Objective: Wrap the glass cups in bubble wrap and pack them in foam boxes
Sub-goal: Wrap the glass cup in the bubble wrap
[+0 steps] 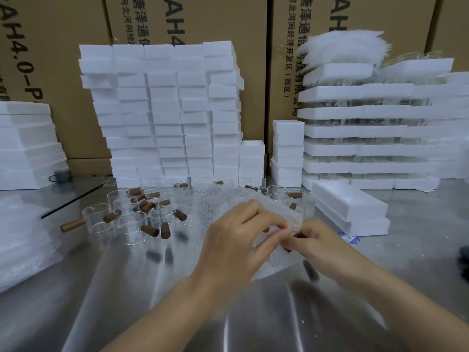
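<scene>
Steel table (121, 295); foam boxes (165, 110) stacked before cardboard cartons (63, 67); left hand (233, 237), right hand (317, 241) pinching bubble wrap (223, 199).

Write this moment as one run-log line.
step: wrapping | left hand: pinches bubble wrap | right hand: pinches bubble wrap | cups: unwrapped, at left | foam box: open, at right

Cardboard cartons (63, 72) behind; grey mug (61, 176) left on steel table (127, 301).
</scene>
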`<action>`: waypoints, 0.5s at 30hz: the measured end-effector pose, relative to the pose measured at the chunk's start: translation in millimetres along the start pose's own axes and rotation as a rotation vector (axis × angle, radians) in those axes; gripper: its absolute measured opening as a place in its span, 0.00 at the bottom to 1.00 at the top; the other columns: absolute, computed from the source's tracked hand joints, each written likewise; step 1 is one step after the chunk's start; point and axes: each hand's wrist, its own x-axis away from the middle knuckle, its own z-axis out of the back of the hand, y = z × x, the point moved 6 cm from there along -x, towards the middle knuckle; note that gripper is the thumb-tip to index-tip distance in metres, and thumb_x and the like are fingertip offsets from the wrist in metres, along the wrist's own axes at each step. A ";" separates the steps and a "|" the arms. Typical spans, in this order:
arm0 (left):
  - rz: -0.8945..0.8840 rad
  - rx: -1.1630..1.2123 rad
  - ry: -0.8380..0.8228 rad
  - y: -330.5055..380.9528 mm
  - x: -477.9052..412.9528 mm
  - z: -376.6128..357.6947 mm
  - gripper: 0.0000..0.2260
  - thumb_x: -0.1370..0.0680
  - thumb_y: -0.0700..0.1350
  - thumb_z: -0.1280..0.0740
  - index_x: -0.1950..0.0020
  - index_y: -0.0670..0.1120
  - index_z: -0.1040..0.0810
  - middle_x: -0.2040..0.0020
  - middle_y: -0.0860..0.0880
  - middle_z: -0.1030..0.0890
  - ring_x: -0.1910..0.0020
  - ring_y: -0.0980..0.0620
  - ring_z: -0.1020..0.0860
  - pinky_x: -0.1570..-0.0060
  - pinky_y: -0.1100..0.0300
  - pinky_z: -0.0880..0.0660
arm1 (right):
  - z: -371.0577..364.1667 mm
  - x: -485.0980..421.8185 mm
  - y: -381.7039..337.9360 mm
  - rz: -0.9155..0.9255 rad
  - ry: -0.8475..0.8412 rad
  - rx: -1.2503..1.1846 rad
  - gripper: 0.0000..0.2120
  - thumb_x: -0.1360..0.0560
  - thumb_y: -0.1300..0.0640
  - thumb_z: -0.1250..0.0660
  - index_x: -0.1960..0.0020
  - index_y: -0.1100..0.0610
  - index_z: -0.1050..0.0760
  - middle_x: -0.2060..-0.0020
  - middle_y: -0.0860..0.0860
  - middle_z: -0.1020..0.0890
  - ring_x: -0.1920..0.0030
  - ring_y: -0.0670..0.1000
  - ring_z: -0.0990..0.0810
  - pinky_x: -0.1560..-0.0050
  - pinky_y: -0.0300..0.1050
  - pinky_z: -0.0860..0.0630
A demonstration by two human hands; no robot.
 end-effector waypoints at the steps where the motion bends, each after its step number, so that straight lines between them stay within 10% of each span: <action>1: -0.027 0.032 0.010 3.9 -0.5 0.3 0.08 0.16 0.52 0.29 0.47 0.50 0.13 0.54 0.55 0.20 0.57 0.54 0.21 0.58 0.55 0.23 | 0.1 -0.1 0.4 -0.003 0.005 -0.027 0.20 0.18 0.61 0.31 0.67 0.47 0.19 0.70 0.48 0.24 0.66 0.46 0.26 0.64 0.41 0.29; 9: 0.269 0.081 0.400 -28.2 -12.7 51.4 0.13 0.19 0.53 0.30 0.35 0.58 0.23 0.39 0.65 0.25 0.38 0.57 0.25 0.39 0.63 0.31 | 6.8 -2.3 9.4 -0.071 0.063 -0.073 0.19 0.20 0.60 0.28 0.69 0.52 0.18 0.73 0.52 0.35 0.70 0.55 0.39 0.68 0.50 0.42; 12: 0.663 0.334 0.204 -72.5 -12.6 48.5 0.25 0.26 0.60 0.26 0.31 0.67 0.28 0.33 0.64 0.25 0.33 0.61 0.26 0.40 0.63 0.31 | 13.3 -3.1 12.5 -0.050 0.082 -0.072 0.15 0.20 0.59 0.27 0.57 0.72 0.22 0.69 0.57 0.34 0.66 0.61 0.40 0.65 0.60 0.41; 15: 0.910 0.651 -0.115 -92.0 -5.3 28.4 0.32 0.36 0.65 0.22 0.32 0.69 0.23 0.32 0.59 0.20 0.31 0.54 0.22 0.29 0.50 0.28 | 11.2 -2.0 6.7 -0.045 0.084 -0.053 0.12 0.28 0.42 0.21 0.59 0.51 0.12 0.68 0.63 0.24 0.66 0.61 0.31 0.61 0.60 0.32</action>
